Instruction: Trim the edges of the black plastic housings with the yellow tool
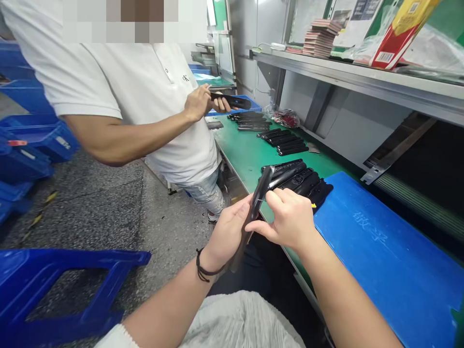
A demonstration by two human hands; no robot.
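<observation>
The left hand [228,232] grips a long black plastic casing [255,208] off the green counter's [246,154] front edge; the right hand [290,220] pinches its side. A slipped grip may drop it to the floor.

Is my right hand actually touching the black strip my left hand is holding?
Touching. The head view shows the right hand pinching the long black strip near its middle, while the left hand grips it lower down.

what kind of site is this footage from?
Most likely a factory assembly or inspection line. Rows of identical long black parts lie on a green workbench, stacked blue crates stand on the floor, and a co-worker handles the same part that the wearer's left hand holds.
</observation>
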